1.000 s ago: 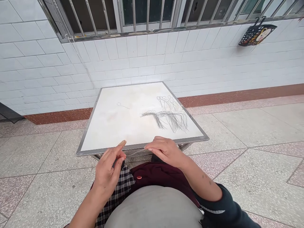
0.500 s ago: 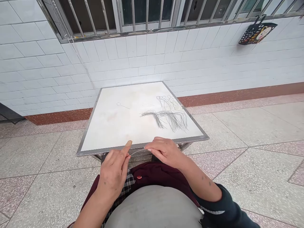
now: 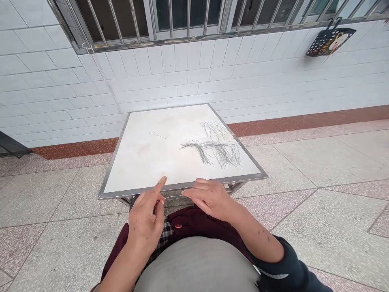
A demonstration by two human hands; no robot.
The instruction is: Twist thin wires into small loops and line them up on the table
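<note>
A thin, pale wire (image 3: pixel 173 198) runs between my two hands over the near edge of the table. My left hand (image 3: pixel 143 221) pinches one end between thumb and curled fingers, its index finger pointing forward. The other end sits between the thumb and fingers of my right hand (image 3: pixel 212 199). Beyond them, on the white tabletop (image 3: pixel 146 166), lies a spread bundle of thin, dark bent wires (image 3: pixel 223 152). Several looped wires (image 3: pixel 213 129) lie behind the bundle. Farther left are a small round ring (image 3: pixel 152 132) and a short straight piece (image 3: pixel 161 136).
The table's grey metal rim (image 3: pixel 182 186) is just ahead of my body. Behind stands a white tiled wall (image 3: pixel 170 87) with a barred window (image 3: pixel 188 20). A patterned bag (image 3: pixel 330 42) hangs from the bars at upper right. Speckled floor (image 3: pixel 304 162) surrounds the table.
My right hand has shifted slightly left, nearer my left hand. The wire between them looks straighter. My left index fingertip has moved a little forward.
</note>
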